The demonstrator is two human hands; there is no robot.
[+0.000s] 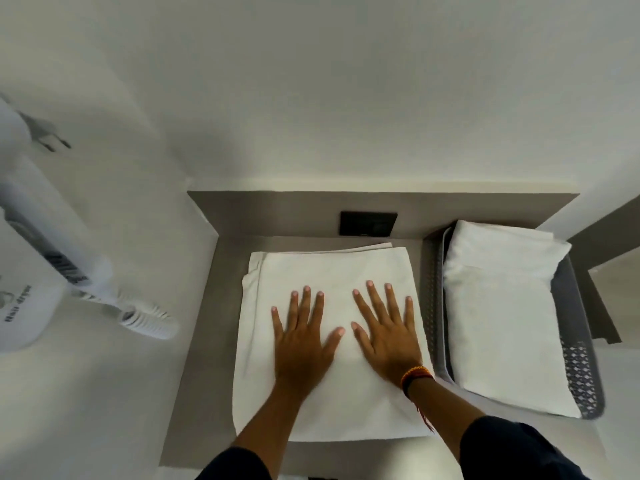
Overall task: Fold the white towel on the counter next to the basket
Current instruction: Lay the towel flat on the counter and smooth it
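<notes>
Both sleeves (235,465) at bottom edge. Left hand (301,344) and right hand (388,337) flat on white towel (311,403), fingers (375,303) spread wide, gripping nothing. Towel mid-frame on grey surface (204,341), just left of basket (581,375). Soft, light, limp; I'd pinch the corners for next fold.
</notes>
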